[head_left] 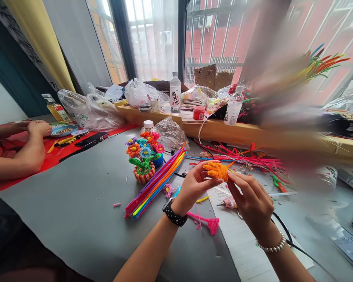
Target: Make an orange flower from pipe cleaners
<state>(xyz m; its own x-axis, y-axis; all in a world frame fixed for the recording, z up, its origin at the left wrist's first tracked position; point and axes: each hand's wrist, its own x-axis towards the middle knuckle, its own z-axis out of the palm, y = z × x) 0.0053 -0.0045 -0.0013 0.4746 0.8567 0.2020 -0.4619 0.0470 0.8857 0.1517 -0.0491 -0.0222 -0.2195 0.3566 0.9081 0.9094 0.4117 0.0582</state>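
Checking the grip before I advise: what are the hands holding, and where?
An orange fuzzy piece: the left hand supports it from below with the thumb; the right hand pinches its right end with the fingertips.

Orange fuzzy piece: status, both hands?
Left hand and right hand: fingers pinching orange fuzzy piece, raised above table. Pink flower on a stem lies below. Nothing between hands and piece.

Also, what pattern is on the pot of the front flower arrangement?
Red and pale yellow stripes, head view.
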